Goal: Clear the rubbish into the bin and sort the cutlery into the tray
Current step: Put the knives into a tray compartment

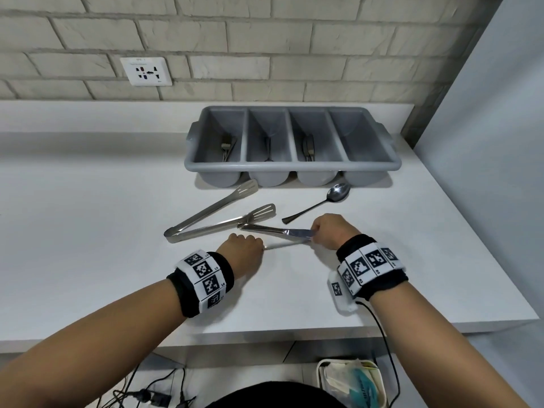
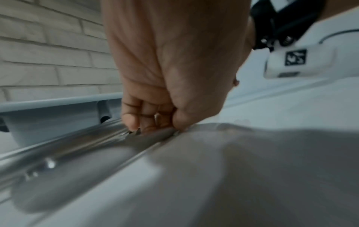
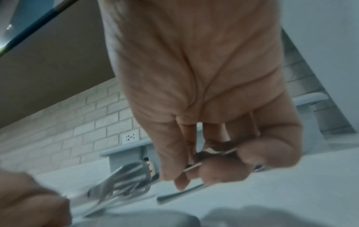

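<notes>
In front of the grey tray [image 1: 291, 167], the right hand [image 1: 331, 231] is pinching a knife [image 1: 273, 230] by its blade — the left hand [image 1: 244, 248] is gripping a second utensil [image 1: 282, 245], fingers curled.

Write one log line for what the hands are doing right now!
left hand: grips utensil on counter | right hand: pinches knife | spoon, tongs: loose | tray: part filled
</notes>
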